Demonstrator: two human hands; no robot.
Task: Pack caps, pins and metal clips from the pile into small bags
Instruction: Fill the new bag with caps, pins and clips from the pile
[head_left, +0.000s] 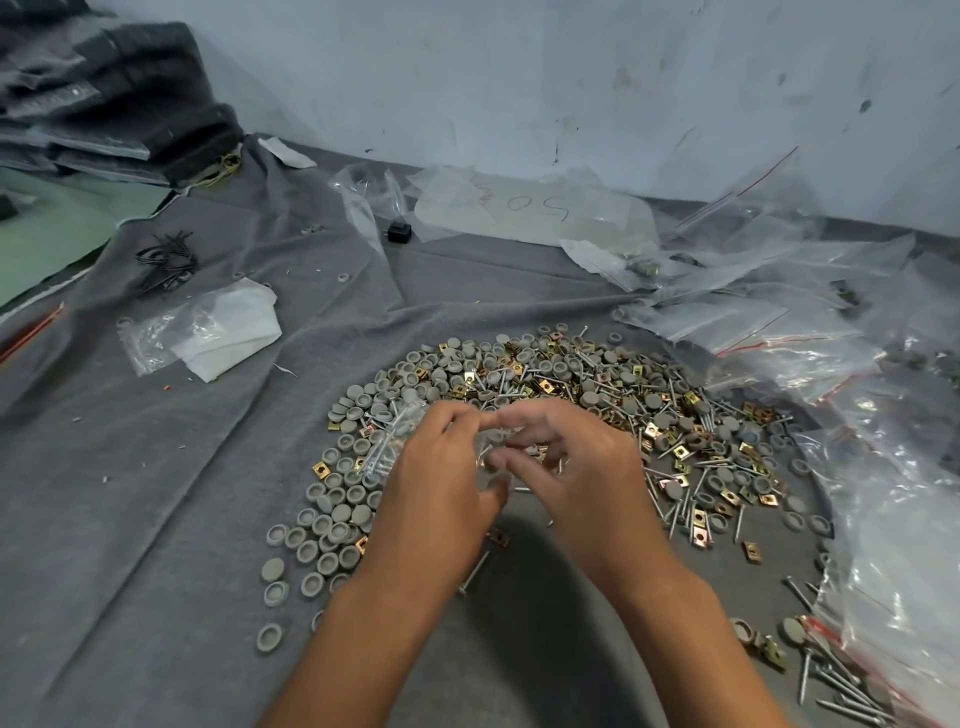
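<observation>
Nearest the camera, loose pins (836, 686) and a few caps lie scattered toward the near right corner of the grey cloth (130, 493), partly under a heap of clear bags (893, 545); these could be swept off the cloth or missed when the pile is worked down. Just beyond, the left hand (441, 478) and the right hand (576, 467) are held together over the near edge of the pile (545, 415), the fingers of both curled and pinching a small bag (395, 441) of thin clear plastic in which pins can be made out. The bag's mouth is hidden between the fingertips, so whether it is sealed cannot be told (a half-closed strip would probably let the pins slide back out). A sharp pin tip could also pierce the film if the bag is squeezed.

Under the hands part of the pile is covered. Its grey caps (332, 525) are gathered at the left side, brass-coloured metal clips (675, 452) and pins at the right; a wrong count could follow from pieces tangled together.

Farther off, toward the far edge of the cloth, a large bag with writing (524, 208) lies flat, the figures only partly legible. A small black object (399, 230) beside it and a dark tangle (166, 260) at the far left cannot be identified.
</observation>
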